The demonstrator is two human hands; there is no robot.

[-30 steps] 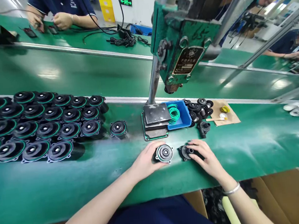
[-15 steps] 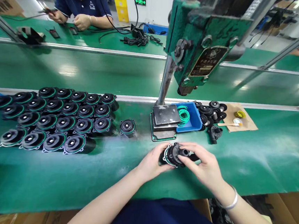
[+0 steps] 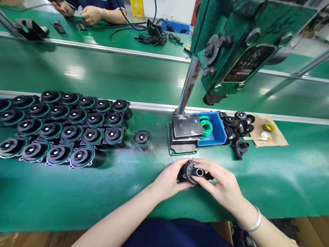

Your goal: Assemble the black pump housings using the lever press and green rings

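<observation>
Near the bench's front edge, my left hand [image 3: 172,181] wraps round a dark pump body [image 3: 181,176], which is mostly hidden by the fingers. My right hand [image 3: 223,178] grips a black plastic pump cover [image 3: 189,170] by its rim, thumb and fingers about its round spout [image 3: 198,172]. Cover and body are pressed face to face, the spout pointing up towards me. Beyond the hands, a single pump body [image 3: 142,139] with a green sealing ring stands on the bench. Another black pump cover [image 3: 241,146] lies to the right.
Rows of pump bodies [image 3: 82,157] fill the left. A green press [image 3: 233,56] rises over its base plate [image 3: 186,126]. Beside it are a blue bin [image 3: 218,128] of green rings, several black parts [image 3: 241,122], and cardboard [image 3: 277,136] with a yellow-rimmed lid. A co-worker's hand [image 3: 91,15] is across the bench.
The pump cover has come down onto the body, and the pale flange and green ring that showed between them are now hidden. The view has shifted slightly.
</observation>
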